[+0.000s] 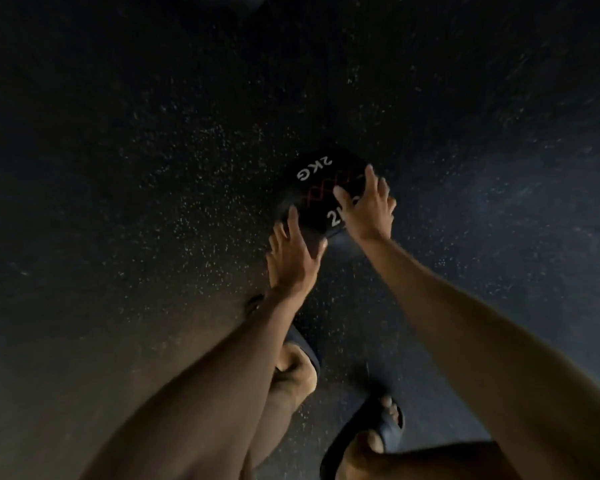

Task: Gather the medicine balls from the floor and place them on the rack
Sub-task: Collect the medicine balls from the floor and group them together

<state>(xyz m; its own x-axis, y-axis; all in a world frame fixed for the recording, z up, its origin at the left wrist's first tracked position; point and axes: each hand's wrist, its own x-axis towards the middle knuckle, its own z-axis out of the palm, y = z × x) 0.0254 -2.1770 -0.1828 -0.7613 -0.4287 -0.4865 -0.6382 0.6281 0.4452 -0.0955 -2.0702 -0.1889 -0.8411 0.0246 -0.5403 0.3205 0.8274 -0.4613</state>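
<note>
Head view: the ball (321, 192) is sitting on the floor (146, 174) just right of the frame's centre, ahead of the person's sandals (302, 344). It is round, so no axis is favouring either side. It is black with a red zigzag band and white "2KG" printed twice.

The right hand (368, 209) is nearer. It is lying wide on the ball's right side, with its thumb over the top and its fingers spread and fairly straight. The left hand (293, 258) is reaching from the lower left, also wide, with a fingertip at the ball's edge; whether it is touching I cannot tell.

The ball is lying between the two palms, so closing them inward looks like the next need. No rack is showing.
</note>
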